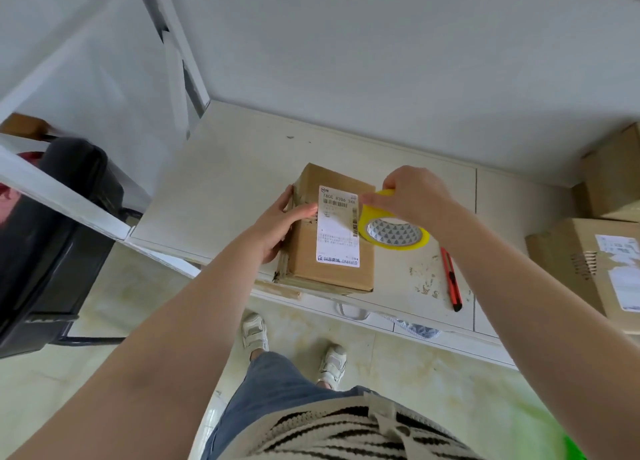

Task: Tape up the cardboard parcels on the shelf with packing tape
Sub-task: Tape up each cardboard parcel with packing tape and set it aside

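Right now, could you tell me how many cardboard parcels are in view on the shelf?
3: one under the left hand at the shelf's front edge, two stacked at the far right. More may lie out of frame.

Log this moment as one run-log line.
stage: starting tape | left hand: steadies parcel on shelf | right hand: pinches tape roll beside label | box cutter: idle

Bare shelf (221,182) left of parcel (332,276); cutter (452,279) lies right.
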A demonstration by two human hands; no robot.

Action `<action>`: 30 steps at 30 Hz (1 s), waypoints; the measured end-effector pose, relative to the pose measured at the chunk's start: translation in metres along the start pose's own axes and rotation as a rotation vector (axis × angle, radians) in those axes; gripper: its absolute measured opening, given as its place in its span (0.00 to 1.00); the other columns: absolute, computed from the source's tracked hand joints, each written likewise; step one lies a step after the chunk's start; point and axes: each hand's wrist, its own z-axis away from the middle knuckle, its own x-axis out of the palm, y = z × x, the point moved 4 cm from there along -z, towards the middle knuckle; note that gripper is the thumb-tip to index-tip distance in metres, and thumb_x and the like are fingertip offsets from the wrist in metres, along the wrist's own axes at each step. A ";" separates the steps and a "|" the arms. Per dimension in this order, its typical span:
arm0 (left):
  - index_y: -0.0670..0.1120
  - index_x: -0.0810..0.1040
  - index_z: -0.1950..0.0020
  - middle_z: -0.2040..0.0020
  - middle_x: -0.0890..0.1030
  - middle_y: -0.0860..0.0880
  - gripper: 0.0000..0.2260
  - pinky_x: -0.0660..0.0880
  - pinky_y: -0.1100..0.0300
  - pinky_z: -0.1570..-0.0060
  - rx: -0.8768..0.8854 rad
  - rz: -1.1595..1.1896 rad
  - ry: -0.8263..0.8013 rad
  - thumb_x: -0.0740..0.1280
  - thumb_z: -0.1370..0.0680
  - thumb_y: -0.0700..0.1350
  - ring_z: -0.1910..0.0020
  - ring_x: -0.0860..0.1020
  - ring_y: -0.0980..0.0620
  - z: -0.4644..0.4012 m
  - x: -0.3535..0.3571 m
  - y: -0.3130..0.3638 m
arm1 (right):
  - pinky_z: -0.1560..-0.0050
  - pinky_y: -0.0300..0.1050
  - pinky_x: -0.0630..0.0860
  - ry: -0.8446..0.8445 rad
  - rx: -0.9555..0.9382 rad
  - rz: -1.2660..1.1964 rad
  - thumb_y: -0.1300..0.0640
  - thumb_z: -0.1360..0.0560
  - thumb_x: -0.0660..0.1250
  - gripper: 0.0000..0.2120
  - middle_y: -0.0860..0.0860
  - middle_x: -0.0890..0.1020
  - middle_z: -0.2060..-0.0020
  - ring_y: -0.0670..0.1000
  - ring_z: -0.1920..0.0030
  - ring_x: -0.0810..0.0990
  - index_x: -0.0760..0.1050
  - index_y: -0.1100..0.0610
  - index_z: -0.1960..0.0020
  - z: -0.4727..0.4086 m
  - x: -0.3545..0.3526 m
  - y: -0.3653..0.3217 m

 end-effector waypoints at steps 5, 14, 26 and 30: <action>0.58 0.52 0.20 0.35 0.78 0.47 0.41 0.74 0.45 0.39 -0.027 0.006 -0.057 0.72 0.27 0.51 0.38 0.76 0.46 -0.004 -0.003 0.005 | 0.70 0.42 0.62 -0.011 -0.016 0.095 0.33 0.29 0.67 0.26 0.49 0.74 0.69 0.52 0.66 0.75 0.71 0.55 0.66 -0.002 0.001 -0.024; 0.54 0.58 0.20 0.40 0.83 0.48 0.48 0.76 0.52 0.53 0.026 0.055 0.004 0.78 0.35 0.53 0.45 0.82 0.48 -0.017 -0.008 -0.008 | 0.67 0.43 0.63 -0.056 -0.065 -0.055 0.33 0.27 0.65 0.28 0.52 0.71 0.72 0.53 0.69 0.70 0.72 0.58 0.66 0.005 0.000 0.002; 0.54 0.64 0.23 0.43 0.84 0.46 0.39 0.80 0.42 0.48 0.037 0.121 -0.078 0.76 0.32 0.48 0.46 0.84 0.43 -0.026 -0.005 -0.012 | 0.66 0.44 0.66 -0.151 0.089 -0.155 0.33 0.31 0.69 0.25 0.49 0.74 0.69 0.51 0.66 0.74 0.70 0.54 0.69 -0.012 0.052 0.039; 0.52 0.71 0.26 0.46 0.85 0.47 0.29 0.80 0.43 0.47 0.079 0.076 0.023 0.73 0.26 0.44 0.49 0.84 0.44 -0.023 -0.012 -0.010 | 0.65 0.44 0.67 -0.183 0.070 -0.219 0.34 0.29 0.69 0.25 0.51 0.74 0.69 0.52 0.66 0.74 0.72 0.56 0.65 -0.020 0.065 0.035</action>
